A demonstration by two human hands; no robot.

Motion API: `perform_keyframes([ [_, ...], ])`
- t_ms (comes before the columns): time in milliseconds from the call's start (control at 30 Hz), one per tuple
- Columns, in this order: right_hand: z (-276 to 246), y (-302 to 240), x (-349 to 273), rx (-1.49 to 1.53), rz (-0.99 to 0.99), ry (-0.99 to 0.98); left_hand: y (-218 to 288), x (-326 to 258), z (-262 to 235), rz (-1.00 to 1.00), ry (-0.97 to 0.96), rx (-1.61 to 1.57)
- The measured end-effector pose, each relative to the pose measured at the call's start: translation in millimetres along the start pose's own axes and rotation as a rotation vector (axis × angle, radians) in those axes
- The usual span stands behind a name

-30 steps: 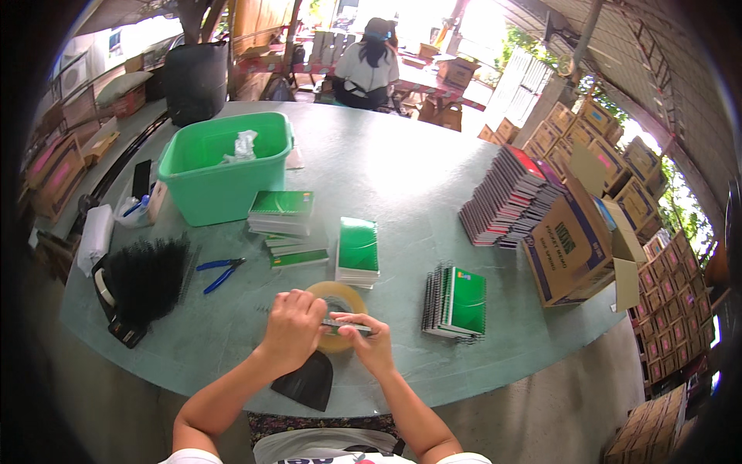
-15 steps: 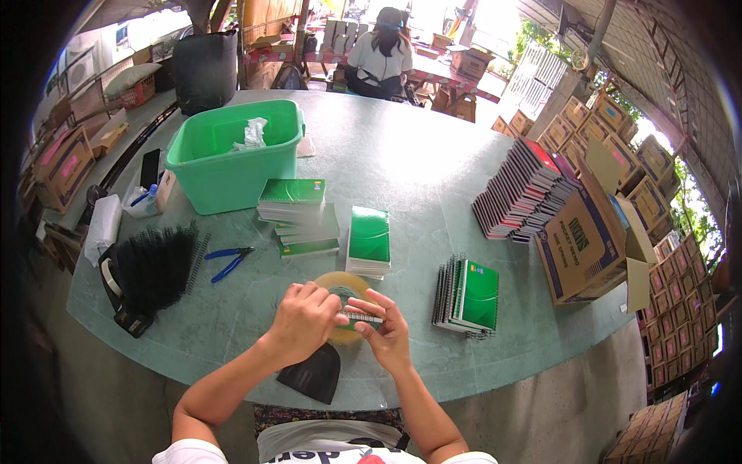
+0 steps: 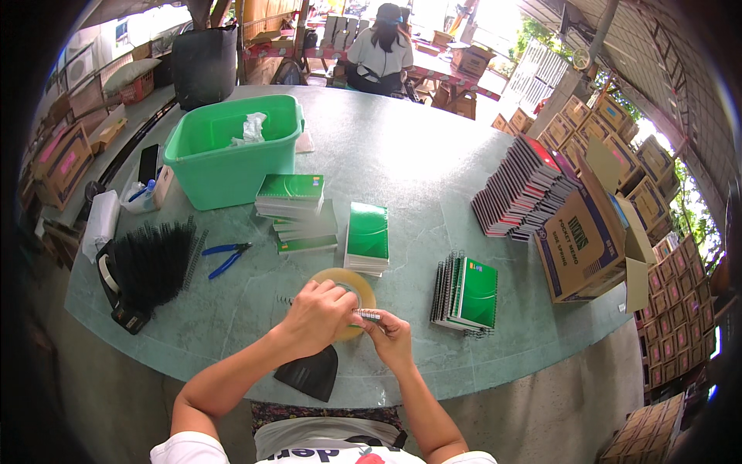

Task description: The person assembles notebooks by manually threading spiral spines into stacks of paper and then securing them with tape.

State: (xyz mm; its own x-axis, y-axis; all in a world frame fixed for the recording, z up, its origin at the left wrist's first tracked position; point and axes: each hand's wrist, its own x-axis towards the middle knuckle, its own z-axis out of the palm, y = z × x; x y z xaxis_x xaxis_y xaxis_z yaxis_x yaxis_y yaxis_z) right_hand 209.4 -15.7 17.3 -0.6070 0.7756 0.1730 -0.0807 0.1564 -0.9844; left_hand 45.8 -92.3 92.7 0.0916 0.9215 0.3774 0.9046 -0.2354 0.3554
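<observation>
A single head-worn fisheye view looks steeply down and forward over the round green bench [image 3: 433, 162]. The bench's near edge lies close below the lens, its far edge recedes toward the top, and straight edges bow near the dark circular rim.

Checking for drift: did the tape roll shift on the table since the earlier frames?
No. The tape roll lies in the same spot, just in front of the green notebook, as before; only the camera view shifted.

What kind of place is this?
Probably a small notebook-making or packing workshop. Piles of green spiral notebooks cover the table, cardboard boxes are stacked along the side, and a heap of black binding coils lies ready.
</observation>
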Motion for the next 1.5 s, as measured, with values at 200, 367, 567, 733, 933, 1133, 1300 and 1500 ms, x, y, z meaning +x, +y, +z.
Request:
perform_keyframes([
  [200, -3.8, 5.6, 0.5, -0.130, -0.037, 0.040, 17.2, 13.1, 7.0, 0.103, 0.085, -0.105],
  [367, -3.3, 4.3, -0.4, -0.213, -0.077, 0.061, 13.7, 14.8, 17.4, 0.146, 0.029, -0.161],
  [567, 1.9, 3.7, 2.1, -0.117, -0.097, 0.094, 3.7, 14.5, 6.3, 0.093, -0.110, -0.087],
  [733, -2.9, -3.1, 1.3, -0.230, -0.087, 0.036, 11.2, 14.1, 12.9, 0.097, 0.005, -0.174],
  [933, -2.9, -7.3, -2.0, -0.348, -0.086, 0.017, 12.9, 16.1, 16.8, 0.047, -0.024, -0.136],
  [1133, -24.4, -25.4, -0.9, -0.320, -0.229, 0.162, 25.9, 23.0, 4.8, 0.120, 0.268, -0.040],
  [1300, -102.5, -94.9, -2.9, -0.707, -0.559, 0.626, 13.3, 5.5, -21.0, 0.024, 0.455, -0.109],
  [1500, -144.7, -39.0, -34.1, -1.171, -0.279, 0.368, 13.6, -5.2, 2.9, 0.028, 0.298, -0.146],
])
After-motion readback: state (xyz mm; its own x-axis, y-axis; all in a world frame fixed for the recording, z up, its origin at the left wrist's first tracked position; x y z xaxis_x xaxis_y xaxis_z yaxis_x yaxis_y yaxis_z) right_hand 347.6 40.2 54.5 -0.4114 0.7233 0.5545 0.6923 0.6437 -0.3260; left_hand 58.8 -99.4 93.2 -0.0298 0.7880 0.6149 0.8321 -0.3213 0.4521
